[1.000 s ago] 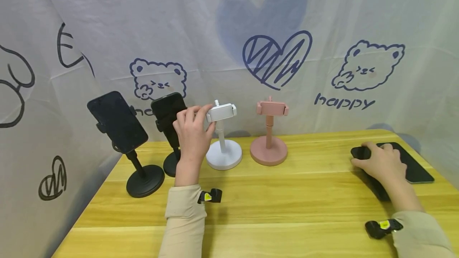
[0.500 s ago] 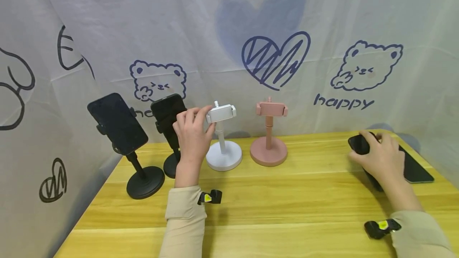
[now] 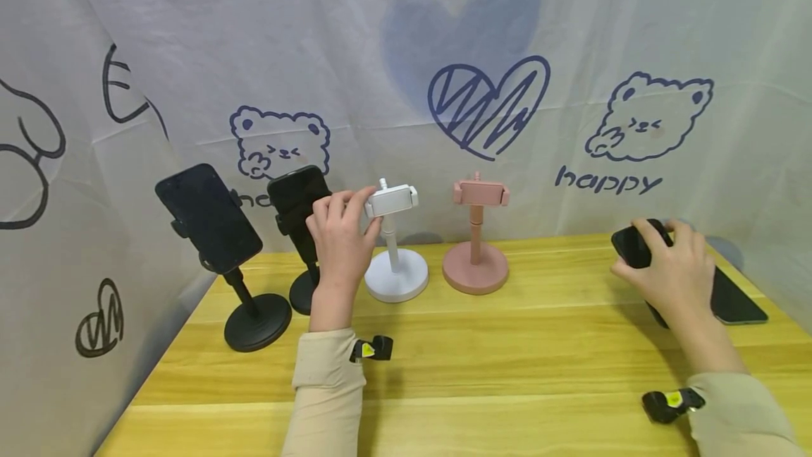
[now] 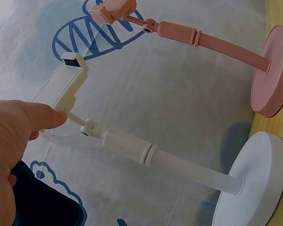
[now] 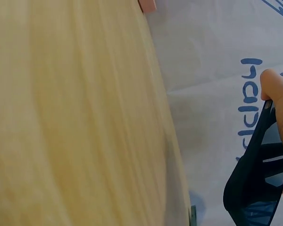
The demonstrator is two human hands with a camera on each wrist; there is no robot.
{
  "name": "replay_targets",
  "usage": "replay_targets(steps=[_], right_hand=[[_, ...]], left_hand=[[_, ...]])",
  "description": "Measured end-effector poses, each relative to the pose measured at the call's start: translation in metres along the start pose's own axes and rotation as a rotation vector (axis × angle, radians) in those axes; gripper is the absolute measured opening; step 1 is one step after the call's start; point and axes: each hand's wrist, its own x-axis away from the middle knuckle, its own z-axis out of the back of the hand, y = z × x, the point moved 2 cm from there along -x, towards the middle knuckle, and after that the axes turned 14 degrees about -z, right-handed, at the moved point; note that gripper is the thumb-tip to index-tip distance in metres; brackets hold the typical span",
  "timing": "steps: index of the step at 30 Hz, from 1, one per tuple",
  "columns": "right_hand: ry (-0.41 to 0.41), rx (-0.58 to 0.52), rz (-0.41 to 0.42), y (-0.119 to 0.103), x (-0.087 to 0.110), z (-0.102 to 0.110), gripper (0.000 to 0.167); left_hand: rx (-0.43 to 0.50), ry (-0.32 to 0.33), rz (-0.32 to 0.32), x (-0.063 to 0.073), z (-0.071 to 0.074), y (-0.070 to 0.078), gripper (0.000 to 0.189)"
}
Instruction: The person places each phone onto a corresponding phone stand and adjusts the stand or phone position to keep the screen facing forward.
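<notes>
My left hand (image 3: 342, 242) pinches the left end of the clamp on a white phone stand (image 3: 395, 275), which stands upright on the table. In the left wrist view the thumb (image 4: 52, 116) presses the clamp's near end, and the clamp holds no phone. At the far right my right hand (image 3: 677, 273) grips a black phone (image 3: 631, 245) by its edges, tilted above the table. The right wrist view has the phone (image 5: 254, 179) at its right edge, with the thumb at one corner; much of it is hidden behind the hand.
Another black phone (image 3: 736, 298) lies flat beneath and right of my right hand. A pink phone stand (image 3: 476, 270) is right of the white one. Two black phone stands (image 3: 256, 323) on the left bear black phones (image 3: 209, 217). A printed cloth (image 3: 380, 55) hangs behind the table (image 3: 507, 386).
My right hand has lifted the black phone off the table, raising it slightly and shifting it a little left. The left hand stays on the white stand's clamp.
</notes>
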Motion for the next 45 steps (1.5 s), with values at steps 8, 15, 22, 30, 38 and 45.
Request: replay_targets(steps=[8, 15, 22, 30, 38, 45], right_hand=[[0.1, -0.05, 0.073, -0.011, 0.002, 0.008, 0.072], [0.199, -0.097, 0.141, -0.017, 0.001, 0.012, 0.066], [0.309, -0.136, 0.222, -0.024, 0.001, 0.016, 0.069], [0.371, -0.148, 0.257, -0.034, 0.001, 0.022, 0.066], [0.391, -0.188, 0.269, -0.042, 0.002, 0.033, 0.066], [0.402, -0.213, 0.283, -0.048, 0.002, 0.038, 0.066]], left_hand=[[-0.002, -0.002, 0.001, 0.0, 0.0, 0.0, 0.04], [-0.002, 0.001, 0.004, 0.0, 0.0, 0.0, 0.04], [-0.005, 0.005, 0.004, 0.001, 0.001, -0.001, 0.04], [-0.008, 0.019, -0.004, 0.001, 0.001, -0.002, 0.039], [0.0, 0.029, -0.004, 0.002, 0.0, -0.003, 0.037], [-0.001, 0.032, 0.0, 0.001, 0.0, -0.002, 0.037]])
